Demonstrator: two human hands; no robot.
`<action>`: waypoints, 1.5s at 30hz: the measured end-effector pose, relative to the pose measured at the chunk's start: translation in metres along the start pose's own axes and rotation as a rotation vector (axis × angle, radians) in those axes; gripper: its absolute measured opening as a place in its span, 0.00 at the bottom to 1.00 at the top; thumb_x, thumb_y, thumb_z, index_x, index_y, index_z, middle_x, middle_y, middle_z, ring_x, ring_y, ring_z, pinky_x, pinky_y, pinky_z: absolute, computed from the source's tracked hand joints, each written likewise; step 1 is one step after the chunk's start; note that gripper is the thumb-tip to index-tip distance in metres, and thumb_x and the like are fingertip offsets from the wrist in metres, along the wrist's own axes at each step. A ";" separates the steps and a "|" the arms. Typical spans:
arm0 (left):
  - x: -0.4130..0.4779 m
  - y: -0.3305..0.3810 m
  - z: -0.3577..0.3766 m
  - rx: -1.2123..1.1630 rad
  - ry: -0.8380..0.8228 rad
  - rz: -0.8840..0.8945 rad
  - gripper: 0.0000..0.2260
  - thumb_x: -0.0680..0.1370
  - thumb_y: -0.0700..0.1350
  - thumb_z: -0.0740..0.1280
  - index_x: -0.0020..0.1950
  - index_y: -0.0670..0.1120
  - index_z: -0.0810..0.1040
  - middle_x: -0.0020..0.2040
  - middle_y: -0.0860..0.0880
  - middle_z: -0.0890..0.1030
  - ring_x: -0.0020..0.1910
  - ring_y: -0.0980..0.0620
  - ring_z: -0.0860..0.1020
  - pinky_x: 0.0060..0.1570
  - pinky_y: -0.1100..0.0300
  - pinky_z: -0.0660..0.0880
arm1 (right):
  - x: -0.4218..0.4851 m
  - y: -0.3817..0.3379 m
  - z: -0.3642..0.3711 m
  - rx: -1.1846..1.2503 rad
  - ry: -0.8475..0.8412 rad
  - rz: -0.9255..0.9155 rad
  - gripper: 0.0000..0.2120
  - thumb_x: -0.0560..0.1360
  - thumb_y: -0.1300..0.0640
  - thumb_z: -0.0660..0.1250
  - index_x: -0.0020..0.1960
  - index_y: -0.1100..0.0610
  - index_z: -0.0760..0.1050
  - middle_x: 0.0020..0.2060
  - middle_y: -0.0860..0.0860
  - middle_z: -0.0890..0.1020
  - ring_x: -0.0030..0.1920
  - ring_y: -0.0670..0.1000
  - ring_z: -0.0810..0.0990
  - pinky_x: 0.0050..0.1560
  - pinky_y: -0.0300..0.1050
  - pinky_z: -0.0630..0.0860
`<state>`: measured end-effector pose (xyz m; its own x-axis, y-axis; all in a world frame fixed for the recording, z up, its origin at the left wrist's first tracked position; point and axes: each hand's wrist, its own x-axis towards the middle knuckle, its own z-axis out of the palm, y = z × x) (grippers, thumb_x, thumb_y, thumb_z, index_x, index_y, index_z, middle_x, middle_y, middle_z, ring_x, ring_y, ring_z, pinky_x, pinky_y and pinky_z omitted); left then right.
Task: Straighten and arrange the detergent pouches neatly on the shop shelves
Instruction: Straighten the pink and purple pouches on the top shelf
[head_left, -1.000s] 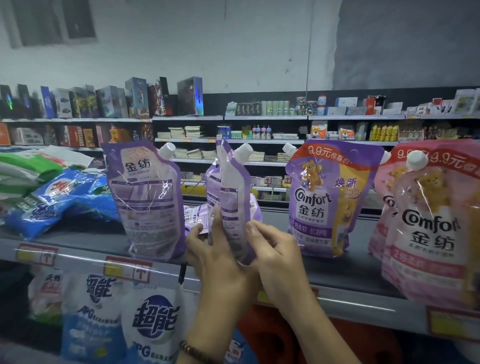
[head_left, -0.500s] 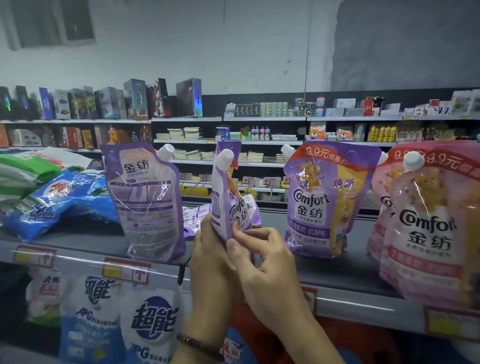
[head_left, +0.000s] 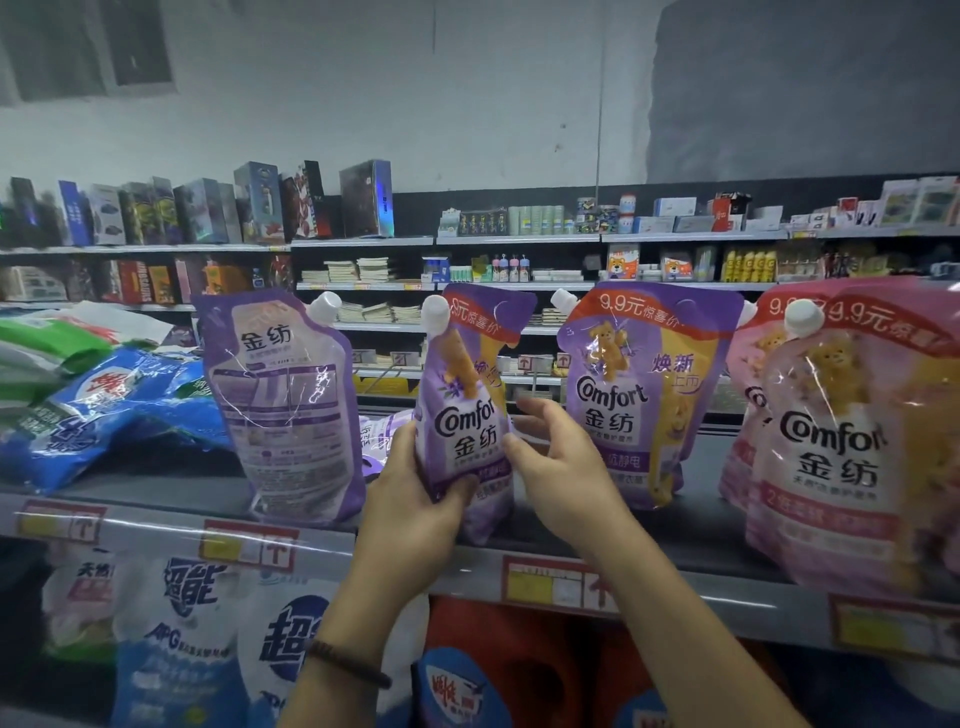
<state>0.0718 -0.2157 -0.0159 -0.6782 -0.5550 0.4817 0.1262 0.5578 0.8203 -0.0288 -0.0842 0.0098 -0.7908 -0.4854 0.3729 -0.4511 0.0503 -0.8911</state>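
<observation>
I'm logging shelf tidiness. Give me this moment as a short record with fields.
middle pouch: purple, upright, front out
left hand: grips its lower left side
right hand: thumb touches its right edge
left pouch: purple, back out
right pouch: purple, front out
pink pouches: far right, front out
blue bags: lying flat, far left
shelf: grey, price tags along its lip

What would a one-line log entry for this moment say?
left hand grips purple Comfort pouch | right hand touches its right edge | pouch upright, label forward, on shelf
</observation>
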 end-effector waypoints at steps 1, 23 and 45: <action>0.003 -0.002 -0.002 -0.016 -0.028 -0.002 0.21 0.76 0.36 0.77 0.63 0.53 0.75 0.52 0.64 0.84 0.49 0.75 0.80 0.47 0.75 0.77 | 0.003 -0.001 0.000 0.017 -0.028 0.025 0.10 0.82 0.50 0.68 0.59 0.37 0.74 0.61 0.43 0.81 0.63 0.49 0.81 0.66 0.59 0.80; 0.014 -0.004 -0.014 -0.211 -0.064 -0.121 0.23 0.75 0.36 0.78 0.64 0.54 0.76 0.54 0.56 0.85 0.47 0.66 0.84 0.39 0.69 0.81 | 0.026 -0.001 0.003 0.215 -0.058 0.184 0.24 0.79 0.49 0.75 0.72 0.52 0.73 0.60 0.48 0.85 0.60 0.52 0.84 0.63 0.58 0.81; 0.019 0.004 0.004 -0.248 -0.223 -0.033 0.20 0.74 0.32 0.77 0.63 0.45 0.79 0.50 0.53 0.88 0.48 0.59 0.86 0.43 0.66 0.82 | -0.016 0.015 -0.036 -0.114 0.393 -0.151 0.04 0.81 0.55 0.72 0.47 0.50 0.83 0.40 0.44 0.87 0.42 0.45 0.86 0.44 0.54 0.85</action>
<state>0.0564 -0.2221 -0.0048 -0.8230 -0.4062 0.3970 0.2557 0.3592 0.8976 -0.0374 -0.0446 0.0000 -0.8002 -0.1263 0.5863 -0.5988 0.1112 -0.7932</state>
